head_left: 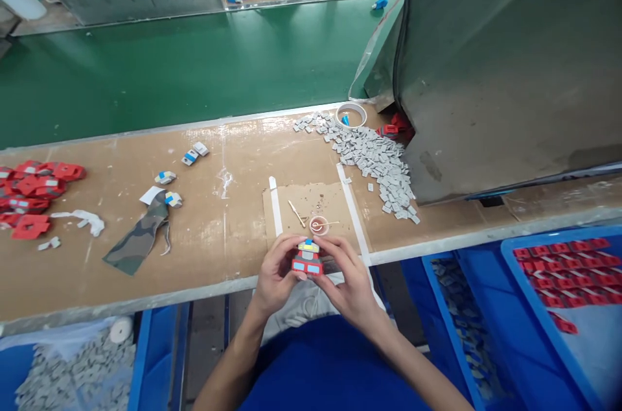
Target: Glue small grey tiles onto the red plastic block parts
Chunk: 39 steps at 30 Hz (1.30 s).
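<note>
Both hands hold one small red plastic toy part (307,258) with light-blue panels, a grey middle and a yellow and blue top, just over the bench's front edge. My left hand (278,273) closes its fingers on the left side of it. From the other side my right hand (348,278) grips it, thumb low and fingers near the top. Right beyond the toy part stands a small round cup (319,225) with a thin stick lying across it. Near the cup a short white stick (297,214) rests on a taped-down cardboard sheet (286,197).
Many small grey pieces (374,158) are heaped at right, with a tape roll (350,115) beside them. Red parts (34,187) and a camouflage cloth (138,236) lie left. Behind runs a green belt (194,67). Blue bins (510,307) flank me; a metal panel (515,74) stands right.
</note>
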### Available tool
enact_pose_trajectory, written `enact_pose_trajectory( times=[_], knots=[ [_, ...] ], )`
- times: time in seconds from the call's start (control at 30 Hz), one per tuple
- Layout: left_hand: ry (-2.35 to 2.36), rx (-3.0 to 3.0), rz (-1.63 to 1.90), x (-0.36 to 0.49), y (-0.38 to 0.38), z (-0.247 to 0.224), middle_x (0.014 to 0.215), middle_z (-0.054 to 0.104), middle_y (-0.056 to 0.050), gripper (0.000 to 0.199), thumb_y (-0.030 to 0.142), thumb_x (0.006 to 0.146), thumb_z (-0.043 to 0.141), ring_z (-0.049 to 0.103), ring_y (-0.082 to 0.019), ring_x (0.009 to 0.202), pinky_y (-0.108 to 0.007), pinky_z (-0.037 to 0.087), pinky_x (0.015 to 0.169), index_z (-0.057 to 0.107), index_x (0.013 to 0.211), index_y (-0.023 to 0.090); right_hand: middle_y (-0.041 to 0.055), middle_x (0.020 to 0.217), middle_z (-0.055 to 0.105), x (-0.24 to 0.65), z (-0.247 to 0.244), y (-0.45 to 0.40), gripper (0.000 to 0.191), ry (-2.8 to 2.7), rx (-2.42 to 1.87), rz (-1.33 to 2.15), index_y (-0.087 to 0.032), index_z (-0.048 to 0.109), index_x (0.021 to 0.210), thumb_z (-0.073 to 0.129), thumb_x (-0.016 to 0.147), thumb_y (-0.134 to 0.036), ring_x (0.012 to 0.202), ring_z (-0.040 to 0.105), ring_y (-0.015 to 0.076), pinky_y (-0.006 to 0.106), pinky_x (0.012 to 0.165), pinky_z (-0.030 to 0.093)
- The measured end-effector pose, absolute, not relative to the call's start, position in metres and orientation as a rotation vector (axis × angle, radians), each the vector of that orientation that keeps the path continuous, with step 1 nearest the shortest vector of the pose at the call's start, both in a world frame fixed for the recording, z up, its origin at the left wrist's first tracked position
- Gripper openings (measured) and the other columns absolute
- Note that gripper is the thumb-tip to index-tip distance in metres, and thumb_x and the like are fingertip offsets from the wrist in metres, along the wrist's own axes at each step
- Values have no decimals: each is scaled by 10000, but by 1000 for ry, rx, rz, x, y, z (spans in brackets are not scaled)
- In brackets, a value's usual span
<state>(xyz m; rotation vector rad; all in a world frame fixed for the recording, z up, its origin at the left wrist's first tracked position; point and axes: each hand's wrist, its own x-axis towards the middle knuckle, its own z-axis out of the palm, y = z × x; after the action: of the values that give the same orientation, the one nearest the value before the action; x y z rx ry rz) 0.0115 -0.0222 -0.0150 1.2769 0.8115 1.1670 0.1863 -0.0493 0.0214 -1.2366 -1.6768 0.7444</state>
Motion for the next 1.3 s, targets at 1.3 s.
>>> enact_pose_trajectory(
  times=[1.3],
  knots=[
    [865, 561, 1067, 2, -22, -10, 1025, 818, -86, 643, 589, 546, 964, 777, -224, 849, -300, 643, 854, 824, 1048, 212, 171, 1203, 773, 128, 23, -17, 441, -1590, -1068, 357, -161, 586, 1319, 603, 997, -463, 1099, 750, 265, 391, 911, 596]
  ],
)
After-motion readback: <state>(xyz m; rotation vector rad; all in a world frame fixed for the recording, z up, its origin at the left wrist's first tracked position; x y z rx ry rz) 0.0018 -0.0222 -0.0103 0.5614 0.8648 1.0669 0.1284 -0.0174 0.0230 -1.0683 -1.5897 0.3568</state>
